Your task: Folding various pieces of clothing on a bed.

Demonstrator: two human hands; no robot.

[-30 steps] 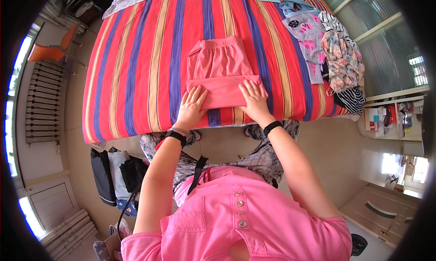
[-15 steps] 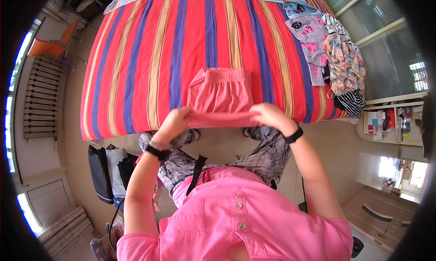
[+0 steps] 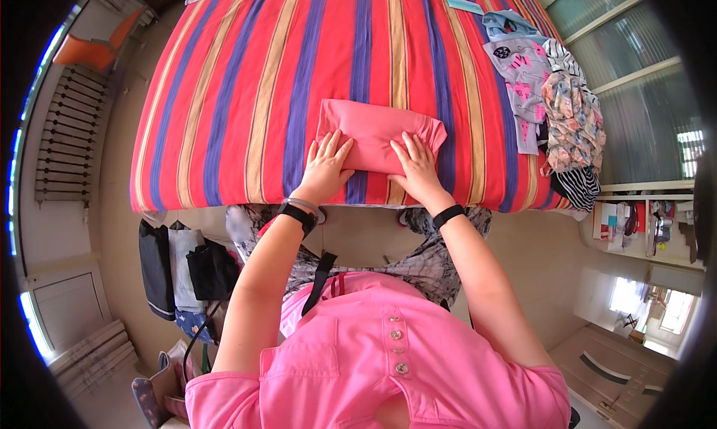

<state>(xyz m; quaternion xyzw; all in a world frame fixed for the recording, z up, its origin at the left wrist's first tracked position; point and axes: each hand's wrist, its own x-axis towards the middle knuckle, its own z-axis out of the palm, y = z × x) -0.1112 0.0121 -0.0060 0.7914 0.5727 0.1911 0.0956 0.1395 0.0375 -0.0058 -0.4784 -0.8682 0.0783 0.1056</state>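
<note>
A pink garment (image 3: 373, 123), folded into a flat, roughly rectangular bundle, lies near the front edge of the bed. Its gathered waistband, seen a moment ago, is now tucked out of sight. My left hand (image 3: 326, 162) rests on the bundle's near left part, fingers spread. On its right part lies my right hand (image 3: 418, 168), palm down with fingers stretched out. Under both hands is the red bedspread (image 3: 254, 130) with blue and tan stripes.
Several clothes, including a grey printed top (image 3: 520, 78) and a floral garment (image 3: 571, 123), lie at the bed's right side. A light blue flat item (image 3: 464, 5) is beyond them. Dark and grey clothes (image 3: 183, 265) hang or lie low at left, near a radiator (image 3: 71, 134).
The pink garment's near edge, held up between both hands, has been folded over away from me. Both hands have let go and moved forward, flat onto it.
</note>
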